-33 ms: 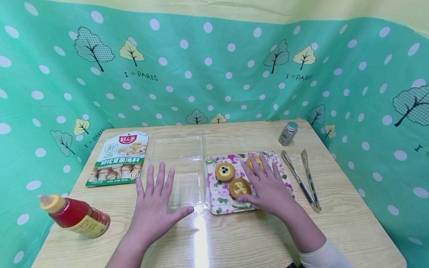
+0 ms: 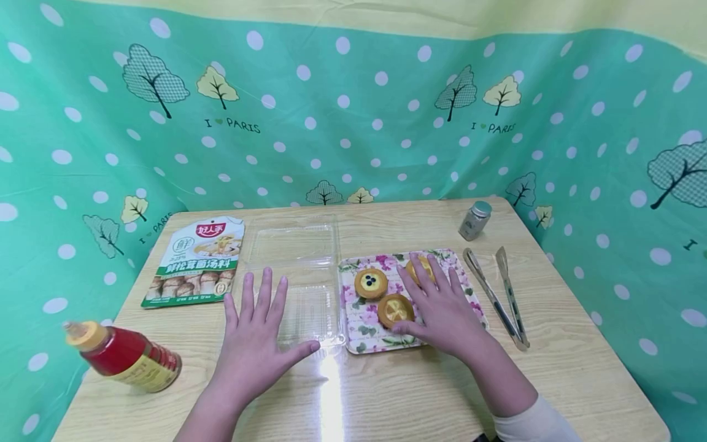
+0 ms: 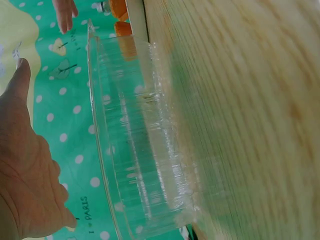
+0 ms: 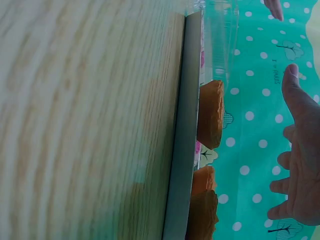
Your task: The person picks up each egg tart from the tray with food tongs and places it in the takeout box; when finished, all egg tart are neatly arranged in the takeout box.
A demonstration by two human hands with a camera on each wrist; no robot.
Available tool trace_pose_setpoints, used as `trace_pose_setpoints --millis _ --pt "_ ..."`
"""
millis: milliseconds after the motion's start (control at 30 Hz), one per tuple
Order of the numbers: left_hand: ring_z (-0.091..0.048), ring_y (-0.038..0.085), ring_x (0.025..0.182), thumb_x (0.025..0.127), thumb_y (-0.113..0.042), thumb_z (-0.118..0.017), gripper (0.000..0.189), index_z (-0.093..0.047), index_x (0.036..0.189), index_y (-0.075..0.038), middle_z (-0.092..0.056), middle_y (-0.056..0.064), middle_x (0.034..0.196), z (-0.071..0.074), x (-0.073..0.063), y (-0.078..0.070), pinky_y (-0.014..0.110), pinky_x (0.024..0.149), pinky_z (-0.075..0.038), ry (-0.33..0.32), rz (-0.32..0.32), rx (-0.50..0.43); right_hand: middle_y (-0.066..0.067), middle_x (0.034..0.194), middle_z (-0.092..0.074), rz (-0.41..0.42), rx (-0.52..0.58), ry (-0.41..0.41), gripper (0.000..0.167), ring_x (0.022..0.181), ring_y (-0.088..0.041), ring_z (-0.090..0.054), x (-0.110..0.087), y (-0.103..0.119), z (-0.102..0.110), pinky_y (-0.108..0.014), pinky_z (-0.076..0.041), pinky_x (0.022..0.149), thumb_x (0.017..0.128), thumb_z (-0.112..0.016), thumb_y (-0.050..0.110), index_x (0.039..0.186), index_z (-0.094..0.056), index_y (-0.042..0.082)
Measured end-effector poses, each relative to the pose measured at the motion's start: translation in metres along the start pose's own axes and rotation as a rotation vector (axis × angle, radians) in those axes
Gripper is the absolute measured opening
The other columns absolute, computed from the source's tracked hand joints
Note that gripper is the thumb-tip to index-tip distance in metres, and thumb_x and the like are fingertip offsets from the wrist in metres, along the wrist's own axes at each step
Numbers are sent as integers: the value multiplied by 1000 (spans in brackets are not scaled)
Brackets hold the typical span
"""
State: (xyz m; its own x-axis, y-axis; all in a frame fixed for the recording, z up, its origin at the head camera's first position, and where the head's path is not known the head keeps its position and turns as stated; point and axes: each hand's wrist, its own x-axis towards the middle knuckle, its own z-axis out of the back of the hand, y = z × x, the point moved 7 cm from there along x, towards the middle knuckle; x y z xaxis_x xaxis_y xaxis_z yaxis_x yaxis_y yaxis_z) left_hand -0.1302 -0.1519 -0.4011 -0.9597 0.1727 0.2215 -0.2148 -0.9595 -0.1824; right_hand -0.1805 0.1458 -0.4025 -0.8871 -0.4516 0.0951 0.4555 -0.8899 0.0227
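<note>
My left hand (image 2: 256,344) hovers with fingers spread over the near side of a clear plastic clamshell box (image 2: 315,310), whose two halves lie unfolded. A gap between palm and box shows in the left wrist view. Spread likewise, my right hand (image 2: 444,313) is held above a floral tray (image 2: 366,337) and holds nothing. On that tray sit a tart with dark berries (image 2: 370,283), a tart with a pale cross-like topping (image 2: 395,311) and another tart (image 2: 421,270) partly hidden behind my right fingers. The right wrist view shows this hand apart from the tarts (image 4: 211,114).
At the left are a mushroom soup seasoning pouch (image 2: 193,264) and a red squeeze bottle (image 2: 129,359) with a yellow cap. Metal tongs (image 2: 499,301) lie right of the tray, with a small green-capped shaker jar (image 2: 475,221) behind them. A green dotted curtain (image 2: 342,147) surrounds the wooden table (image 2: 386,393).
</note>
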Motion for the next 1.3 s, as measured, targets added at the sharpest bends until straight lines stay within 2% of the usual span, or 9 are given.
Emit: trace_pose_setpoints --millis 167,300,500,700,833,1000,1100,1300 --pt "21 32 150 75 -89 -44 116 -4 160 -21 17 2 165 1 0 0 59 116 20 -1 1 -2 -7 167 3 5 2 0 104 152 -34 8 0 0 0 -67 -4 117 82 -53 77 159 -6 26" --pt "21 32 150 75 -89 -45 117 0 159 -22 17 2 165 3 -1 1 60 116 17 -4 1 -7 -2 166 11 -1 8 -5 105 152 -33 11 -1 -2 2 -66 -2 118 81 -52 78 159 -3 27" --pt "23 31 149 75 -88 -45 117 1 159 -21 19 2 165 6 1 5 59 116 19 4 18 -13 -6 167 1 -23 45 -29 105 152 -34 7 -3 -10 9 -65 -4 119 80 -56 76 159 -11 25" --pt "25 30 149 75 -87 -49 118 4 159 -22 20 1 164 9 2 12 59 116 19 2 42 -28 -3 166 8 -58 39 -32 103 152 -33 8 -7 -26 17 -65 -5 119 82 -53 77 159 -3 29" --pt "26 28 149 76 -86 -49 119 5 159 -21 22 0 164 9 0 21 58 116 20 9 75 -49 -4 166 9 -90 48 -18 103 152 -34 8 -10 -42 20 -66 -7 118 84 -53 74 160 -3 25" --pt "31 27 146 77 -85 -50 121 8 158 -16 26 0 162 9 -4 39 62 114 20 71 138 -112 -3 165 16 -163 98 -4 106 151 -37 11 -17 -68 25 -68 -3 116 85 -50 75 159 4 21" --pt "32 28 145 79 -82 -51 121 12 157 -14 27 1 161 9 -7 52 68 113 13 113 178 -183 -3 164 18 -216 127 -18 106 150 -40 9 -22 -88 28 -69 -6 116 87 -49 75 158 10 21" --pt "26 37 146 81 -78 -55 120 19 155 -17 30 3 160 2 -15 77 77 108 -9 202 257 -324 -9 164 15 -346 181 -5 107 148 -49 -3 -36 -132 25 -75 -19 107 89 -48 72 156 15 17"
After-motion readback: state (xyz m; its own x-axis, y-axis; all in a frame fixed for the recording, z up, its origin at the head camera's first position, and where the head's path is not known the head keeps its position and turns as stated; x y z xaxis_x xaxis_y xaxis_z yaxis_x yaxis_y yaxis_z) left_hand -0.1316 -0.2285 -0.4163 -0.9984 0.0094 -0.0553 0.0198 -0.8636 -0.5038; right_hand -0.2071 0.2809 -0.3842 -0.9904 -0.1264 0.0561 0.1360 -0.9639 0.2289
